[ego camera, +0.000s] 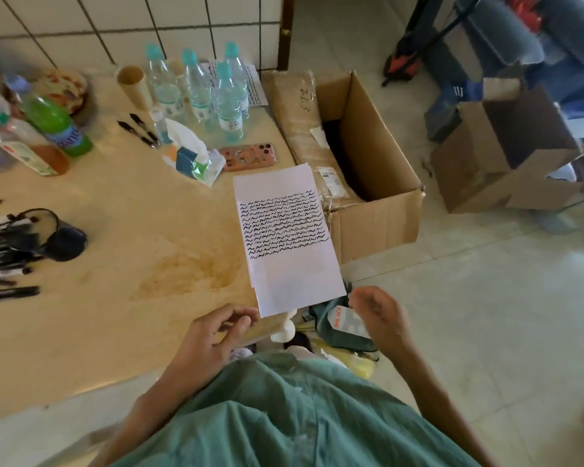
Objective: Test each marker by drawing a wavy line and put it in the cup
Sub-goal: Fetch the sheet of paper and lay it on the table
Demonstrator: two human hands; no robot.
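Hanging loose near the table edge, the left hand (216,335) has curled fingers holding nothing, just beside the paper (289,241) full of wavy lines. Right hand (380,318) is off the table, fingers relaxed, empty too. Markers (9,291) lie far left by the tipped dark cup (63,237).
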